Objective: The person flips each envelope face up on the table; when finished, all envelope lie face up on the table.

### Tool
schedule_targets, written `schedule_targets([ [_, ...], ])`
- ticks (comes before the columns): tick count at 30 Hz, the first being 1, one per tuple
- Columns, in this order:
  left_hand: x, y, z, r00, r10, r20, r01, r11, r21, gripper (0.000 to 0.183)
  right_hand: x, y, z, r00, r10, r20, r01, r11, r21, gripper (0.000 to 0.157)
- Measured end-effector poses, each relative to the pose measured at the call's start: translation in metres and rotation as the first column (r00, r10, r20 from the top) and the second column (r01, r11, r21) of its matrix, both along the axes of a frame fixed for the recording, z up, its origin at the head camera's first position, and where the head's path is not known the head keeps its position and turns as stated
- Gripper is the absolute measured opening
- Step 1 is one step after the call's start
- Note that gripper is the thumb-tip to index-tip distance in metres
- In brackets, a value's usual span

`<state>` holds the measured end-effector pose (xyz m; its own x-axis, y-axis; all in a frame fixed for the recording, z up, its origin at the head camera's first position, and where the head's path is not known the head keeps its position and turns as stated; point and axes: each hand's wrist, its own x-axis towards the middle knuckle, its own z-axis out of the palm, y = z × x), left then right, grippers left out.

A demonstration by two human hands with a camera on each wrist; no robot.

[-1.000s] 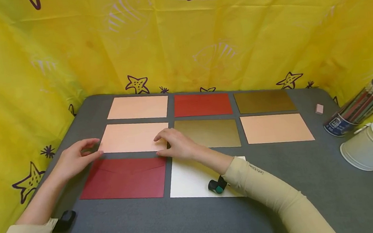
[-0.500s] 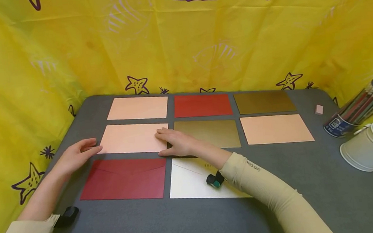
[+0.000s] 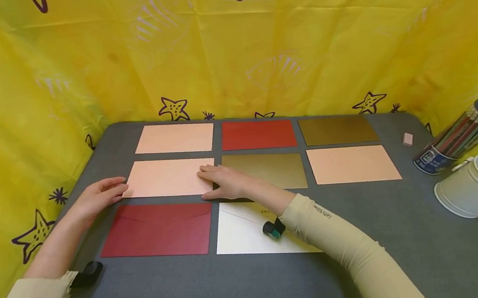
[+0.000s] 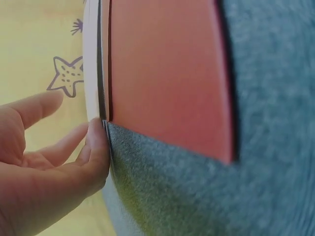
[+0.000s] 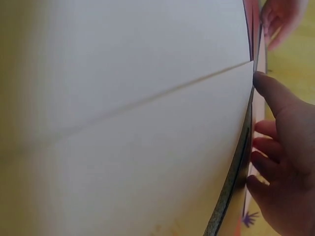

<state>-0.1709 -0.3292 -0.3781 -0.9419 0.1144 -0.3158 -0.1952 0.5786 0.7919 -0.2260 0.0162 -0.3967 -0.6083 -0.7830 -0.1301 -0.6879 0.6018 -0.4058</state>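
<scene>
Head view: peach rectangle (image 3: 164,178) touched at both ends

On the grey counter (image 3: 192,288), the peach rectangle is laid flat at the left of a middle row of 3. Its left end is touched by the left hand (image 3: 97,198), whose fingers are loosely bent, with a narrow gap left to the thumb; whether the edge is pressed cannot be told. Its right end is partly covered by the right hand (image 3: 233,183), whose fingers are rested on the paper, the thumb being spread wide of them near the corner. Part of a gold rectangle (image 3: 275,167) is hidden by the right hand, and a 2nd peach rectangle (image 3: 353,164) is placed to its right. In the far row, a 3rd peach rectangle (image 3: 175,138), a red rectangle (image 3: 258,134) and a brown rectangle (image 3: 338,130) are lined up. Nearer, a maroon envelope (image 3: 156,231) and a white envelope (image 3: 242,230) are set side by side, the latter partly hidden by the right sleeve (image 3: 338,235). At the right, a pencil tub (image 3: 432,160) and a white pail (image 3: 459,190) are seen.
</scene>
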Motion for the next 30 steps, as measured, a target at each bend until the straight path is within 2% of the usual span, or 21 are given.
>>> schedule_targets([
  [5,0.000,0.001,-0.005,0.997,0.059,-0.043,-0.053,0.992,0.115,0.063,0.000,0.000,0.001,1.000,-0.004,0.002,0.004,1.000,0.007,0.072],
  [9,-0.001,-0.001,-0.008,0.992,0.111,-0.060,-0.094,0.965,0.243,0.060,0.000,0.001,0.002,1.000,-0.007,0.000,0.007,1.000,0.010,0.072],
  [15,0.000,-0.004,-0.011,0.981,0.194,-0.016,-0.167,0.881,0.444,0.041,0.001,0.001,0.001,1.000,-0.014,-0.009,0.014,1.000,0.015,0.073],
  [18,0.001,-0.006,-0.011,0.977,0.215,0.009,-0.190,0.845,0.500,0.031,0.001,0.001,0.001,1.000,-0.016,-0.011,0.016,1.000,0.022,0.074],
  [23,0.001,-0.006,-0.008,0.973,0.225,0.057,-0.214,0.777,0.593,0.019,0.000,0.000,0.001,0.999,-0.013,-0.031,0.013,1.000,0.015,0.074],
  [30,0.001,-0.006,-0.005,0.969,0.215,0.122,-0.239,0.694,0.679,0.022,0.000,-0.001,0.000,0.997,-0.010,-0.076,0.012,1.000,0.014,0.071],
])
